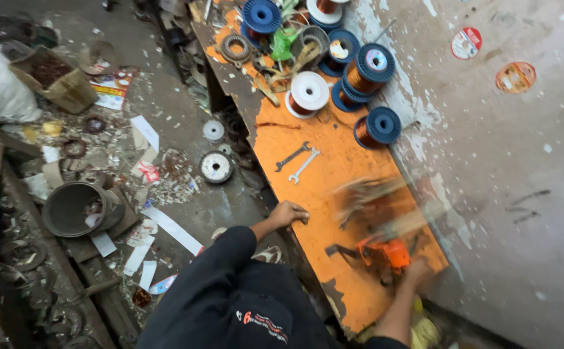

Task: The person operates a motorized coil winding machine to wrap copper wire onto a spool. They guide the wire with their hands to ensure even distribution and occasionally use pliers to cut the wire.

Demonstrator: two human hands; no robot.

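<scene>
My left hand rests on the near edge of the orange workbench, fingers curled over the rim. My right hand is blurred at the bench's right end, against an orange-bodied tool; whether it grips the tool is unclear. A blurred brownish object lies just beyond the tool. Two wrenches lie on the bench ahead of my left hand.
Several spools of copper wire, blue and white, crowd the bench's far end. A stained wall runs along the right. The floor on the left holds a grey bucket, paper scraps, a cardboard box and round metal parts.
</scene>
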